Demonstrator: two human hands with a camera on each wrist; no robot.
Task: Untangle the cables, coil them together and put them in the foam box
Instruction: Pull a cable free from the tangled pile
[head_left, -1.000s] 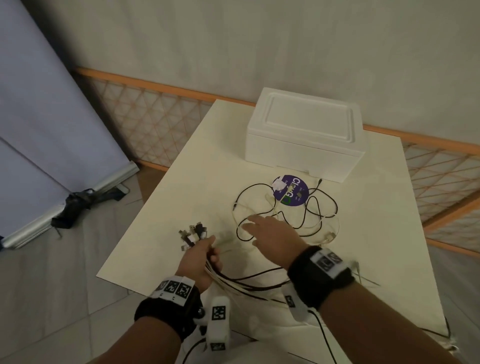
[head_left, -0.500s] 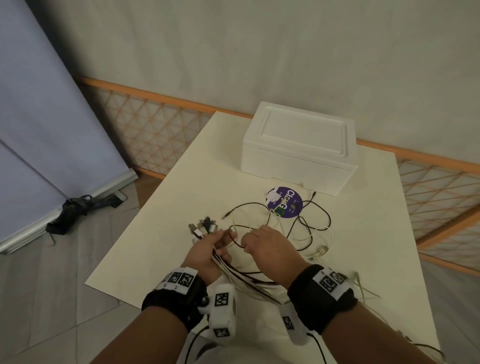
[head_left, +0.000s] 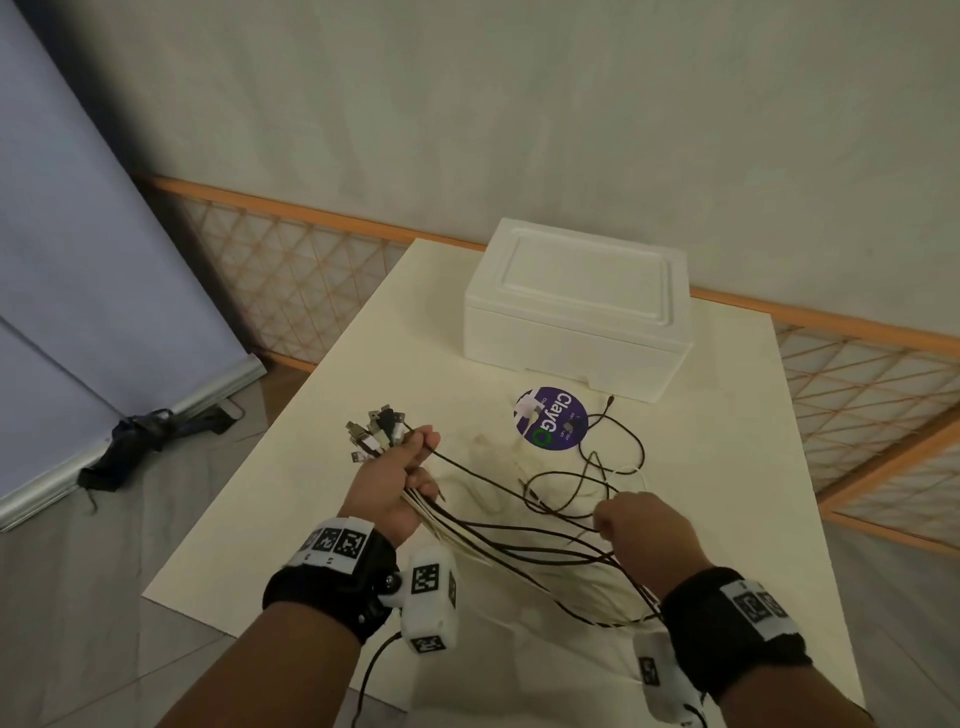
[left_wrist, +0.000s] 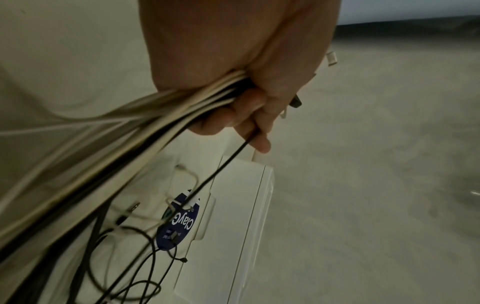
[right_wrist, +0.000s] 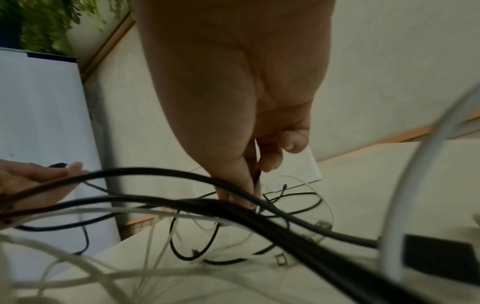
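Note:
My left hand (head_left: 400, 473) grips a bundle of black and white cables (head_left: 519, 540) just behind their plugs (head_left: 376, 431), which fan out up and left; in the left wrist view the fingers (left_wrist: 249, 111) curl round the bundle (left_wrist: 161, 115). From it the strands run right and down to my right hand (head_left: 628, 525), which pinches a black cable (right_wrist: 255, 179) between thumb and fingers above the table. Loose loops (head_left: 597, 467) of the cables lie on the table beyond the right hand. The white foam box (head_left: 576, 306) stands shut at the table's far side.
A round purple sticker (head_left: 553, 426) lies on the cream table (head_left: 727, 441) just in front of the box. The table's left edge drops to a tiled floor (head_left: 78, 597), where a black bundle (head_left: 135, 441) lies by a leaning grey panel. A lattice fence runs behind.
My right hand has drawn away from the left hand to the right, pulling a black cable out. The left hand has risen a little with the plug ends.

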